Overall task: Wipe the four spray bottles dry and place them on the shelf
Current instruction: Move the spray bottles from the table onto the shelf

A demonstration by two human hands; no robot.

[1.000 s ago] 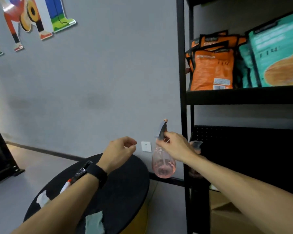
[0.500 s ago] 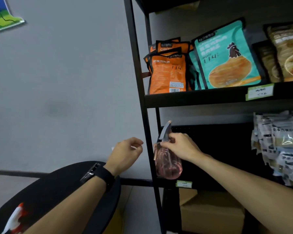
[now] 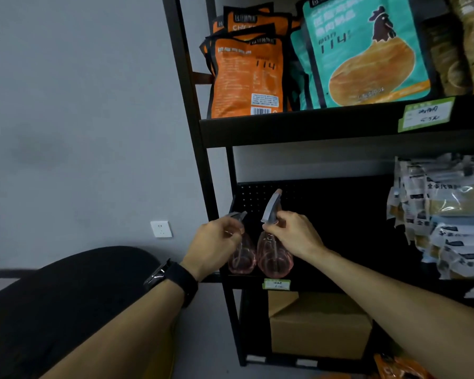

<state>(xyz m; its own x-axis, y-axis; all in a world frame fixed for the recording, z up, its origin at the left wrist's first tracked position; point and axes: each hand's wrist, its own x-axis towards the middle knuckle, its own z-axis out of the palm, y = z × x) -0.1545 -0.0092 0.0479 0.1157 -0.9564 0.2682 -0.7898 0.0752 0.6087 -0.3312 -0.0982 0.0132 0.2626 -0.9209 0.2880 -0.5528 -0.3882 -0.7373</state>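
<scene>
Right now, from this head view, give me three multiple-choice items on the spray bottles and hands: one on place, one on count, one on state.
1. Where do the pink spray bottles stand?
A. On the round black table
B. On the shelf board under the snack pouches
C. On the cardboard box

2. How many pink spray bottles are in view?
A. One
B. Two
C. Four

3. What is the right hand doing?
A. Gripping the neck of a bottle
B. Resting flat on the table
C. Holding a cloth

Key: 1 B, the left bottle and the right bottle sit side by side on the black shelf below the orange pouches. 2 B, only those two show. 3 A, the right hand curls round the right bottle's neck under its grey trigger head; the left hand is at the left bottle's top.
</scene>
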